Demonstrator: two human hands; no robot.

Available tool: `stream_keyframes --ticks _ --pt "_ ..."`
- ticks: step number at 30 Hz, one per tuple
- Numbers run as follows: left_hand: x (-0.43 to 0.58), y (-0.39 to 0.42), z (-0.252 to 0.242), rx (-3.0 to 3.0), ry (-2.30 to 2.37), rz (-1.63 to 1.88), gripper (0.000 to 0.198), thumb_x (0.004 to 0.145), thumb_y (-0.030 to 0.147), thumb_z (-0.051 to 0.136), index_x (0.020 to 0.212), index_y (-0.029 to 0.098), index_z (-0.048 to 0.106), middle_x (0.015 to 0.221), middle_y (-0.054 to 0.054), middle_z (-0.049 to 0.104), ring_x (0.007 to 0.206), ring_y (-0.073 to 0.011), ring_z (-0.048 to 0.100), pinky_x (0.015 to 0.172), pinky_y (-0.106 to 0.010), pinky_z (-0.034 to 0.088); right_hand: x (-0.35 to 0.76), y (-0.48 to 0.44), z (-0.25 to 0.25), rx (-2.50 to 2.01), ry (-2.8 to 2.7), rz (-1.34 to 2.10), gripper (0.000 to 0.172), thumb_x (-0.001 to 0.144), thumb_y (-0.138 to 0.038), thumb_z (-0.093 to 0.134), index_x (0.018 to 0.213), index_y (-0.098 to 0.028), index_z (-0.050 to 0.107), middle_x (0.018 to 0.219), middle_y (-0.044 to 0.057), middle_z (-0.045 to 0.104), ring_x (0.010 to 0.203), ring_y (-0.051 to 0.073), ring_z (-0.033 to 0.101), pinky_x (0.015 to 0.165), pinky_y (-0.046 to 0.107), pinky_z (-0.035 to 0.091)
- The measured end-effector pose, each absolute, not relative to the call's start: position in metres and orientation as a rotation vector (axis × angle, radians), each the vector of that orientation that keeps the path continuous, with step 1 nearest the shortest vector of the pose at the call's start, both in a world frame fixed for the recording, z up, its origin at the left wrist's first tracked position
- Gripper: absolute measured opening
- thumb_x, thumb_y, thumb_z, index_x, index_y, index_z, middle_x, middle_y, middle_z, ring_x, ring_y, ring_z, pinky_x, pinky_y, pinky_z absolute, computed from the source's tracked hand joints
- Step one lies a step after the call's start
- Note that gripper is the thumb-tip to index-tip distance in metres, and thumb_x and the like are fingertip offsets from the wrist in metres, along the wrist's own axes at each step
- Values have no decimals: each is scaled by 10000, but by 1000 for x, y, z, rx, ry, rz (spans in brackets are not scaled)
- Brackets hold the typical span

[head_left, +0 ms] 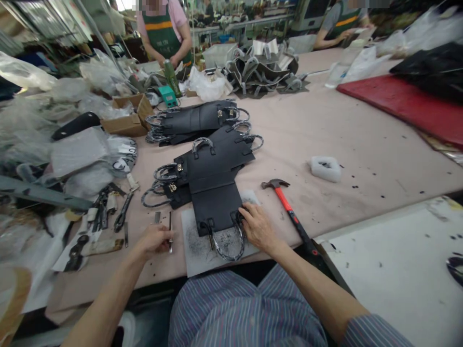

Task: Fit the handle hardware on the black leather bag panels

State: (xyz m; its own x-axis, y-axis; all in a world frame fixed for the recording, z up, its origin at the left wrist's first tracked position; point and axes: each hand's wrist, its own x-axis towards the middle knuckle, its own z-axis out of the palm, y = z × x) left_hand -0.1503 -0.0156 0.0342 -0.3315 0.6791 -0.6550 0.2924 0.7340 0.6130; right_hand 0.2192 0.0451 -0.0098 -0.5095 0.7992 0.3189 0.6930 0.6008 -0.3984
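Fingers [163, 237] of the left hand [155, 239] close on a thin punch [170, 219], whose long axis runs up-frame. Right hand [257, 226] presses its spread fingers flat on the black panel [216, 205] at centre frame, beside the handle loop [227, 248]. Hammer [289, 208] lies just right, nearer the right hand.

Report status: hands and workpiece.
Left hand at thin metal tool, grip unclear. Right hand flat on black bag panel, on white pad. Hammer beside it, untouched.

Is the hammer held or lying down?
Lying down: hammer flat on table, untouched; right hand presses black piece, left hand holds metal rod.
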Motion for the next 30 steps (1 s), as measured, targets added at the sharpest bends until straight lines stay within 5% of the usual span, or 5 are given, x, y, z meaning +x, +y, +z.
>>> stream_keyframes --ticks 4,12,18,30 --pt "-132 -40 48 579 1616 840 468 544 438 914 773 132 644 721 -52 709 577 -157 661 536 -268 570 219 46 -7 -1196 -2339 334 412 963 -154 469 1364 -177 560 1370 169 546 1252 319 497 1073 550 452" --pt "-52 -7 31 911 1560 1396 439 739 474 831 976 169 622 920 -64 768 806 -212 754 744 -369 655 219 47 -8 -1217 -2358 321 380 967 -162 467 1332 -153 572 1381 170 542 1259 329 486 1090 542 440" --pt "-24 11 12 1223 1650 1370 216 874 343 710 1000 172 670 972 -69 781 878 -201 761 862 -358 624 220 48 -7 -1224 -2335 362 385 963 -163 476 1335 -169 575 1383 163 549 1276 326 488 1105 557 430" --pt "-20 2 4 1404 1689 1353 143 912 315 668 980 192 694 980 -61 780 950 -216 751 923 -376 602 220 49 -4 -1249 -2329 424 395 967 -182 469 1346 -182 582 1383 162 552 1270 328 491 1109 567 425"
